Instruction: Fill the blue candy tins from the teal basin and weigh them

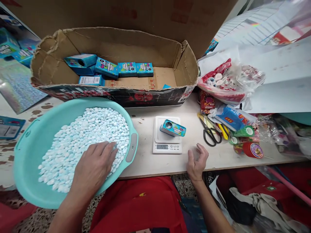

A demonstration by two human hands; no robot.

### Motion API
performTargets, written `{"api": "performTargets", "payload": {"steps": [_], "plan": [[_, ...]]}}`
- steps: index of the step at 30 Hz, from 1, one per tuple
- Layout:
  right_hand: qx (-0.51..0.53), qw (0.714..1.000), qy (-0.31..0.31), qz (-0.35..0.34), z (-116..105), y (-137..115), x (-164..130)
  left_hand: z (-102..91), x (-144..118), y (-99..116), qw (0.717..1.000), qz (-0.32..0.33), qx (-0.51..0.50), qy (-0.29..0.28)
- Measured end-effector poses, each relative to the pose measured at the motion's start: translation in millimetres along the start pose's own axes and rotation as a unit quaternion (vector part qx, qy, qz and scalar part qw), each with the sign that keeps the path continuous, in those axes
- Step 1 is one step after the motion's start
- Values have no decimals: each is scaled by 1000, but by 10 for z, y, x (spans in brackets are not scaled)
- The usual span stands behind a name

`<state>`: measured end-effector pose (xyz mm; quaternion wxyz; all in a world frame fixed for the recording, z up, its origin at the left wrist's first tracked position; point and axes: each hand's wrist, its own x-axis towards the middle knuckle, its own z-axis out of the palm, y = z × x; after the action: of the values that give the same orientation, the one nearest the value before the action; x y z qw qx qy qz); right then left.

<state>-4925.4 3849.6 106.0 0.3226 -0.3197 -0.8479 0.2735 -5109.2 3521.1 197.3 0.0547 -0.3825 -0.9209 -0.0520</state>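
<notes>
My left hand (95, 163) reaches into a turquoise plastic basin (26, 168), its fingers bent together over small pale blue and white candies (80, 139). Something pale blue shows at its fingertips. My right hand (197, 161) rests at the table's front edge, palm turned up, fingers loosely bent and apart, holding nothing. Between the hands is a white digital scale (167, 148) with a lit display that seems to read 159.0. On its platform lies a small blue box (173, 127) labelled "Caramelo Macizo", with a round hole at one end.
Behind the scale stands a cut-down cardboard box (162, 77) with several blue boxes (107, 67) inside. At right lie black-handled scissors (211, 134), a yellow cutter (223, 131), tape rolls and a plastic bag (230, 81) of wrapped items. A shiny sheet (19, 84) lies at left.
</notes>
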Motion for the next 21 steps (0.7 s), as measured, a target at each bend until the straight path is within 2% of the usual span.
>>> {"api": "performTargets", "payload": {"steps": [9,12,14,17,19,21], "plan": [[10,1000,1,-3,-11,35,-6,-45,32,62,999,1,46,-9],[24,1000,-8,-1,-20,-49,74,-98,47,105,998,-16,65,-6],[46,999,-17,-20,12,-190,202,-127,60,129,996,-42,67,28],[89,993,-40,-71,147,-483,460,-155,78,153,989,-87,37,113],[120,988,-72,-58,268,-667,627,-178,81,163,982,-110,-16,150],[147,983,-111,-18,363,-813,766,-216,76,164,971,-128,-110,166]]}}
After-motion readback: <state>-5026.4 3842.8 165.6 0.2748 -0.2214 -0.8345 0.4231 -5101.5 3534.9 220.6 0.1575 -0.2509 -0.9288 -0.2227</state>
